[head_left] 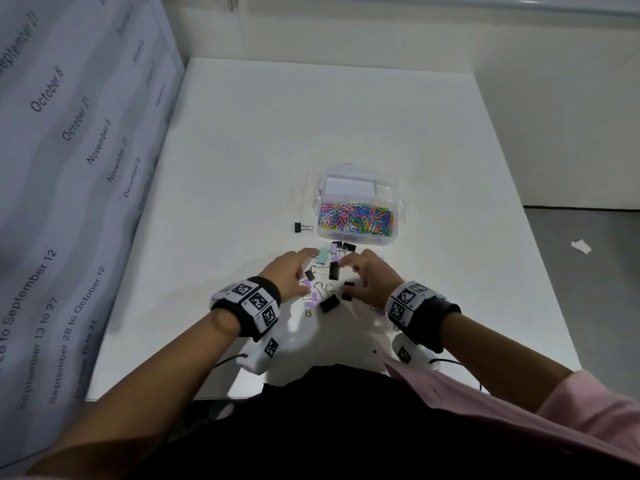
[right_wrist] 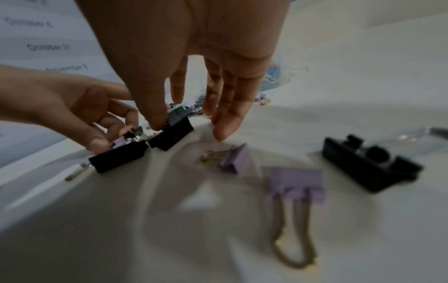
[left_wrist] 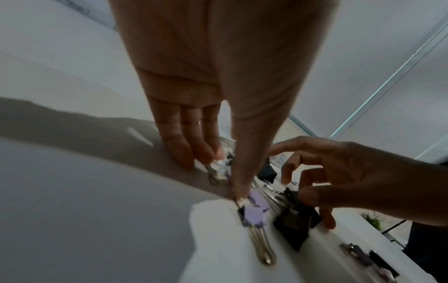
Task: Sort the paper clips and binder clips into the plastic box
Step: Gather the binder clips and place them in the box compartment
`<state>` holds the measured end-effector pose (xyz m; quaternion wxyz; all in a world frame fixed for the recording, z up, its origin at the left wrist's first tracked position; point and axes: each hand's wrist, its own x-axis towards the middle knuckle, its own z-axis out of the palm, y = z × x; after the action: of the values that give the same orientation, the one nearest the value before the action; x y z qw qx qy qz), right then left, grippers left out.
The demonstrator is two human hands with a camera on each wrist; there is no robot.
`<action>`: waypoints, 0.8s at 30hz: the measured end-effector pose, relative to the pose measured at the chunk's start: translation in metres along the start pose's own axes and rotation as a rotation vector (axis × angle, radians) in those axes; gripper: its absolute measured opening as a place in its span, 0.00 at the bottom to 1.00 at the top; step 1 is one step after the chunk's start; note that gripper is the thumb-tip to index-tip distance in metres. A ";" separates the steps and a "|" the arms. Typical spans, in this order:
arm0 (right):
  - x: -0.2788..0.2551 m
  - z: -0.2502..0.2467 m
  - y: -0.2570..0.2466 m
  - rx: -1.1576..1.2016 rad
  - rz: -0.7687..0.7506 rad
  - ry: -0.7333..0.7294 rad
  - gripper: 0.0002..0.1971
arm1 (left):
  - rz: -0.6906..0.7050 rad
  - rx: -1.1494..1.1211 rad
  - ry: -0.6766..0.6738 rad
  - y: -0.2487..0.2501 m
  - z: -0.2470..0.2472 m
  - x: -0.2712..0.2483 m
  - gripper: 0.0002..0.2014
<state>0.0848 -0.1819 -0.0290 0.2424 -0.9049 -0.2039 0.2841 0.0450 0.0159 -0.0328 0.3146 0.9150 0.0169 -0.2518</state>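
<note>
Both hands worked in the loose scatter of black, lilac and mint metal binder clips (head_left: pixel 329 271) lying on the white desk (head_left: pixel 346 116), at about 6 o'clock from the clear plastic box (head_left: pixel 358 206). That box sat near the middle of the desk; its near half was already heaped with multicoloured paper clips (head_left: pixel 356 220), while its far half showed only something white (a folded card or a divider, too pale to tell). So the paper-clip part looked done, and the step in hand was, by my reading, gathering the binder clips.

In the wrist views the left hand (head_left: pixel 294 275) had its fingers curled down into the pile, thumb tip beside a small lilac binder clip (left_wrist: pixel 254 208) and fingertips at a wire handle; whether it had actually pinched anything could not be told through the blur. The right hand (head_left: pixel 367 278) reached down with fingers mostly straight, its thumb pressing on a black binder clip (right_wrist: pixel 173 134), with no clear grip showing.

One black binder clip (head_left: pixel 302 227) lay apart at 9 o'clock from the box, just beside its wall.

Next, I judged, each hand needed a firm pinch on a clip body, not the springy handles, then a lift toward 12 o'clock over the near wall into the box's far half.
</note>
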 end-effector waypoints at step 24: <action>-0.051 -0.037 0.068 -0.168 0.200 -0.068 0.39 | 0.058 0.253 0.111 0.003 -0.006 0.013 0.34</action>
<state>0.0849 -0.2743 -0.0186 0.1290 -0.9277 -0.1441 0.3193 0.0596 0.0152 -0.0331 0.2023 0.9601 -0.0242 -0.1917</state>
